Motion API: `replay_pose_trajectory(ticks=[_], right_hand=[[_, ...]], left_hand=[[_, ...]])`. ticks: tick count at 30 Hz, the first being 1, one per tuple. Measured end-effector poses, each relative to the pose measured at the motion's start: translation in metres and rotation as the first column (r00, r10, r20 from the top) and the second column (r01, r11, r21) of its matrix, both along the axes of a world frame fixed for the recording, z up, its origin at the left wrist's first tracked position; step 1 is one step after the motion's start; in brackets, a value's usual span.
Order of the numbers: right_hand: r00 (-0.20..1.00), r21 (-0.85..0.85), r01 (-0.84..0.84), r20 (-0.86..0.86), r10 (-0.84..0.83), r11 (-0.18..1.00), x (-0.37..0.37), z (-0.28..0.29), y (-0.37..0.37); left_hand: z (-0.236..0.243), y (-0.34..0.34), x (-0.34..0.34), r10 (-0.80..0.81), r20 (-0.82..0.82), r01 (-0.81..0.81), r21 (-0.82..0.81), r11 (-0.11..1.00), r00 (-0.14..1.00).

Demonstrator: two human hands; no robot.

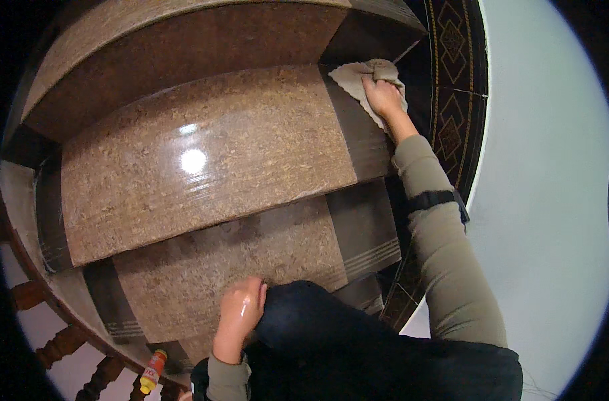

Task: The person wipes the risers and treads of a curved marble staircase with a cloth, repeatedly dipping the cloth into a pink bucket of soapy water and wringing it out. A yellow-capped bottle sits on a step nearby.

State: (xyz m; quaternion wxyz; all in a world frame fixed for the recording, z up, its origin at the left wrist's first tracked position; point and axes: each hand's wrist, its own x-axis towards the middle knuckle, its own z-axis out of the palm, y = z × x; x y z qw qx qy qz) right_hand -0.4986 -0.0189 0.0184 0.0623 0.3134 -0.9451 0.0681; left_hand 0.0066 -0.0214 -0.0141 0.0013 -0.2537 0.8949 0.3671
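My right hand [384, 97] is closed on a beige cloth [348, 78], bunched at the top and spread flat toward its left corner. The cloth lies at the far right corner of a stair tread [264, 140], on the dark border strip beside the wall. That tread is speckled brown and glossy, with a bright light reflected near its middle. My left hand [241, 306] is curled into a loose fist beside my dark-clothed knee [297, 311], above the lower step. I see nothing in its fingers.
A riser [184, 60] rises behind the tread to a higher step. Dark patterned skirting [451, 87] and a white wall [545, 147] bound the right side. Turned wooden balusters [60, 346] line the lower left, near a red and yellow bottle [153, 371].
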Motion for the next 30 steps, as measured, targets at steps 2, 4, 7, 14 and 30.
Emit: replay_pose_trajectory(ticks=[2, 4, 7, 14, 30], right_hand=[[0.997, -0.034, 0.078, 0.005, -0.078, 0.996, -0.015, -0.006, -0.001], [0.994, -0.056, 0.103, 0.028, -0.102, 0.993, -0.013, -0.011, 0.008], [0.994, -0.085, 0.107, 0.029, -0.104, 0.991, 0.015, -0.010, 0.037], [0.978, -0.028, 0.191, -0.077, -0.193, 0.981, 0.083, -0.011, 0.108], [0.549, -0.261, -0.827, -0.179, 0.816, 0.499, 0.313, -0.039, -0.024]], left_hand=[[0.000, 0.003, 0.000, -0.028, -0.061, 0.027, -0.004, 1.000, 0.998], [0.000, 0.004, 0.004, 0.008, -0.058, -0.007, 0.021, 1.000, 0.998], [-0.001, -0.001, 0.013, 0.034, -0.033, -0.032, 0.040, 0.999, 0.999], [0.007, -0.011, 0.019, 0.105, -0.039, -0.105, -0.006, 0.994, 0.994], [-0.008, -0.007, -0.007, -0.044, -0.053, 0.045, 0.020, 0.999, 0.998]])
